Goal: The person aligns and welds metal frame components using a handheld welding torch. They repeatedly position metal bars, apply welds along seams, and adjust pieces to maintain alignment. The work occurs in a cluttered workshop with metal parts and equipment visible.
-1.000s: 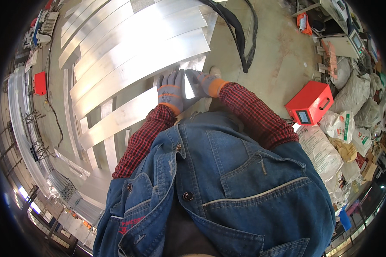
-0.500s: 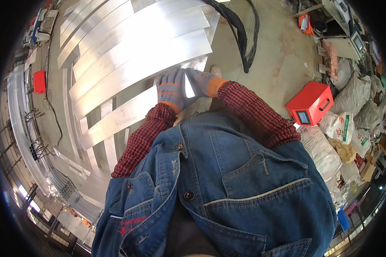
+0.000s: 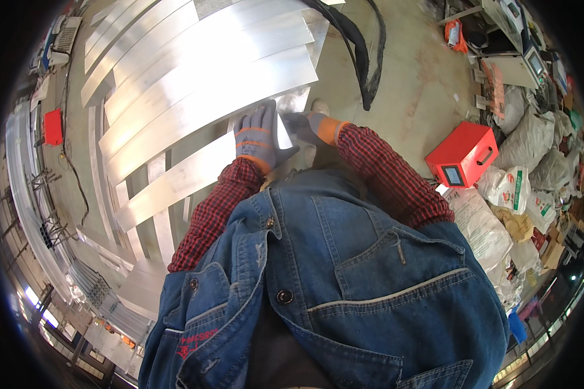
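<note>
My left hand, in a grey glove with orange bands, lies flat on the right end of a shiny metal strip, its thumb out to the right. Just past that end is my right hand, gloved the same way. Its fingers are drawn together, pointing left toward the strip's end and partly in shadow. What they hold, if anything, is hidden. Beyond my hands several wide metal strips lie side by side, bright with glare. The strip under my left hand is apart from them, across metal bars.
A black cable bundle hangs at the far side. To the right stands a red box with a screen, beside white sacks. A smaller red box and long metal profiles are on the left.
My right hand has moved slightly right, away from my left hand. My left fingers have shifted a little on the strip's end. The whole view has shifted slightly.
</note>
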Available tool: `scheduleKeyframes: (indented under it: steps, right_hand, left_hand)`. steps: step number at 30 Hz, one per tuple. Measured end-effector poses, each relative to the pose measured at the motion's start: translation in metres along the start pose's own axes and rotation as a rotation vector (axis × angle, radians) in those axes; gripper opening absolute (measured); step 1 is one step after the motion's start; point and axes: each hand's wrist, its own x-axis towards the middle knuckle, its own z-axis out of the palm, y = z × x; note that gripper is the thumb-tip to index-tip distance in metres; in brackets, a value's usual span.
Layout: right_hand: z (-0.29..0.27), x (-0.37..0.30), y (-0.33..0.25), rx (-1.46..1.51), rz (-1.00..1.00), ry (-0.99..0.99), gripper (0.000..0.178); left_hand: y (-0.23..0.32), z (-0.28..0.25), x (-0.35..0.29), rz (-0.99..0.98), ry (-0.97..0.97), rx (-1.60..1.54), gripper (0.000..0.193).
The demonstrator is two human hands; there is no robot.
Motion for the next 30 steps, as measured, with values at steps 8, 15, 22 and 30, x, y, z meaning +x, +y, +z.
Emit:
scheduleKeyframes:
  steps: [8,15,22,30]
  right_hand:
    - [-0.018,0.005,-0.006,0.207,-0.089,-0.099,0.057]
    - [-0.021,-0.007,-0.031,0.442,0.285,-0.153,0.068]
    - [-0.012,0.002,-0.041,0.217,0.338,-0.033,0.085]
    - [-0.008,0.012,-0.018,0.222,0.253,-0.051,0.102]
  left_hand:
    - [0.0,0.001,0.0,0.006,0.03,0.009,0.124]
    - [0.001,0.008,-0.001,0.027,0.13,0.028,0.118]
    - [-0.001,0.002,0.003,0.017,0.023,0.03,0.126]
    - [0.0,-0.001,0.0,0.077,0.091,0.06,0.141]
